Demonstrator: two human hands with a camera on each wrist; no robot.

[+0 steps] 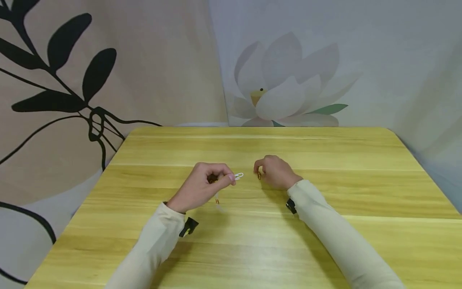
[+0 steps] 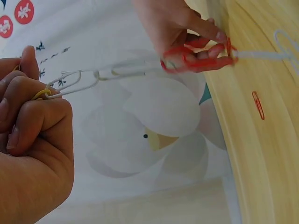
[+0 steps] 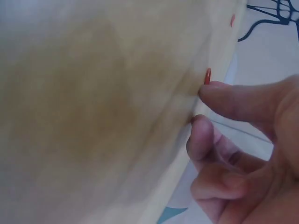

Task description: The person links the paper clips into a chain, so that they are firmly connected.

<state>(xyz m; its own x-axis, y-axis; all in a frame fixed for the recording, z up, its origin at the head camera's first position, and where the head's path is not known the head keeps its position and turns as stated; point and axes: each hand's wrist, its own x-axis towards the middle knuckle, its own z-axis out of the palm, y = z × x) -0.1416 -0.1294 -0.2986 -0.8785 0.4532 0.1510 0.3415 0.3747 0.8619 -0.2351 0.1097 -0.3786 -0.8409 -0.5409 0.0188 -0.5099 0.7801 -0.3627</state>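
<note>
My left hand pinches a white paper clip that points right from thumb and finger. From this hand hangs a paper clip chain. In the left wrist view, a yellow clip lies at the curled fingers, followed by white clips, blurred red clips and another white clip. My right hand is low at the tabletop, fingers bent, with a red paper clip at the fingertips. The right wrist view shows a gap between thumb and forefinger, the red clip beside the thumb tip.
Another red paper clip lies on the wooden table. Behind the far edge hangs a cloth printed with a lotus. Dark leaves are printed on the left side. Each sleeve carries a black wrist device.
</note>
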